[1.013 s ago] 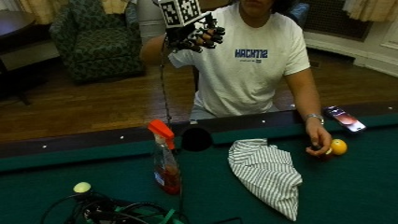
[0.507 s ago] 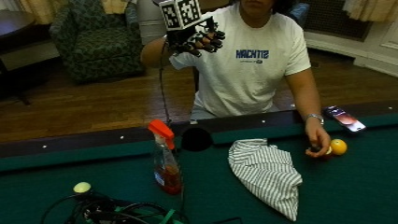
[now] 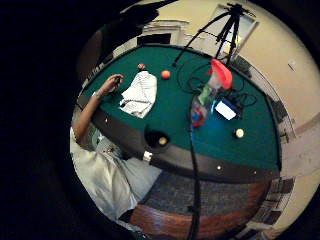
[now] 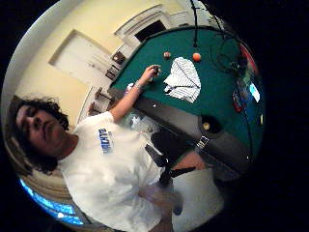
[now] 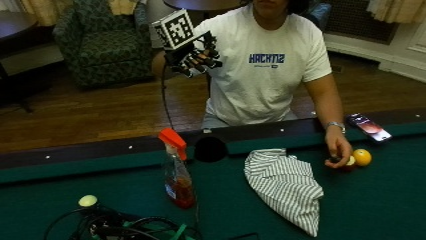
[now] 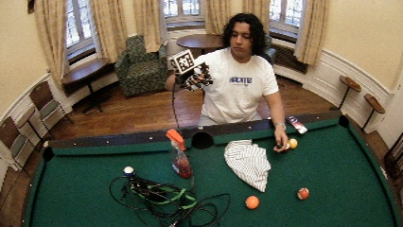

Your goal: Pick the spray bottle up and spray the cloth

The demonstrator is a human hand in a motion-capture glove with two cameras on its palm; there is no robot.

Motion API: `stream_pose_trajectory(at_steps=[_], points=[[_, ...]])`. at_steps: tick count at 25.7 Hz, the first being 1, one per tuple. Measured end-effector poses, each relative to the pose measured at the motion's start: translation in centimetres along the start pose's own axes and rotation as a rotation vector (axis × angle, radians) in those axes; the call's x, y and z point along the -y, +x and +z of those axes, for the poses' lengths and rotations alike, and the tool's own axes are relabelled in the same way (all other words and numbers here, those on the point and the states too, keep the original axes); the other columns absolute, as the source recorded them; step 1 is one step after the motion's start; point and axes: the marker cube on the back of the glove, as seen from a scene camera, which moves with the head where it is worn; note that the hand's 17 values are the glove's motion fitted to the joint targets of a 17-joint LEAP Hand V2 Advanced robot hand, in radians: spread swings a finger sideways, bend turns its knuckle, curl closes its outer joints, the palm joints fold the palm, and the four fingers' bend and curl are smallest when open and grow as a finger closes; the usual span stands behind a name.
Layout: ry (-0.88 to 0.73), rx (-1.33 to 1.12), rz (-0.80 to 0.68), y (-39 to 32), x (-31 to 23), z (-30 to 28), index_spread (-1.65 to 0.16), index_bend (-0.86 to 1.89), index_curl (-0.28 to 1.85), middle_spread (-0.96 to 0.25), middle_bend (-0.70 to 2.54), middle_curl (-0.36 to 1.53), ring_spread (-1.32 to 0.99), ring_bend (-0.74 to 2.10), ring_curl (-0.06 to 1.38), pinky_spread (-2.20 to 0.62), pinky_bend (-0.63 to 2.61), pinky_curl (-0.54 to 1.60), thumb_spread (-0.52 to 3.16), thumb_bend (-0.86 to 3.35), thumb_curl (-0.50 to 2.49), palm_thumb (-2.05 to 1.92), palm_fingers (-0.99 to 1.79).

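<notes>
Raised at chest height beside the person's white T-shirt (image 5: 263, 75), the black-gloved right hand (image 5: 195, 56) holds nothing — its fingers hang loosely curled, well above and behind the green-felted pool table (image 5: 373, 200). Taking the table's black side pocket (image 5: 211, 149) as the mark: the striped grey-and-white cloth (image 5: 285, 186) lies crumpled on the felt just to the side of the pocket nearer the person's bare hand, spreading away from the rail. The clear spray bottle with an orange trigger head and red liquid (image 5: 176, 172) stands upright on the felt on the pocket's other side, a little further from the rail, apart from the cloth. A tangle of black cables (image 6: 165, 202) lies beyond the bottle, further from the pocket. The bare left hand (image 5: 338, 150) rests on the felt past the cloth, touching a small ball, with a yellow billiard ball (image 5: 362, 157) just beside it. A smartphone (image 5: 368, 127) lies on the rail near that hand. A white ball (image 5: 87, 201) sits by the cables.
</notes>
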Motion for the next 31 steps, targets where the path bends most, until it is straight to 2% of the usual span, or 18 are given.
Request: stream_pose_trajectory(at_steps=[6,13,19,24,31], points=[[0.038,0.02,0.085,4.1,-1.4,0.7,-0.39,0.12,0.14,-0.06,0.3,0.27,-0.05,0.42,0.23,0.24,0.48,0.28,0.87,-0.02,0.26,0.49,0.23],[0.238,0.143,0.209,8.3,-1.7,2.2,-0.39,0.14,0.17,-0.07,0.29,0.28,-0.05,0.43,0.24,0.24,0.46,0.29,0.88,-0.03,0.28,0.49,0.26],[0.163,0.3,0.328,10.3,-4.7,4.0,-0.4,0.12,0.17,-0.08,0.27,0.29,-0.07,0.45,0.25,0.23,0.47,0.3,0.88,-0.02,0.29,0.52,0.3],[0.207,0.366,0.337,12.1,-6.1,5.7,-0.4,0.13,0.18,-0.09,0.26,0.3,-0.08,0.46,0.27,0.23,0.46,0.31,0.89,-0.02,0.3,0.53,0.31],[0.191,0.403,0.403,14.4,-6.4,7.7,-0.4,0.12,0.19,-0.09,0.24,0.31,-0.09,0.47,0.28,0.23,0.46,0.32,0.89,-0.02,0.31,0.55,0.34]])
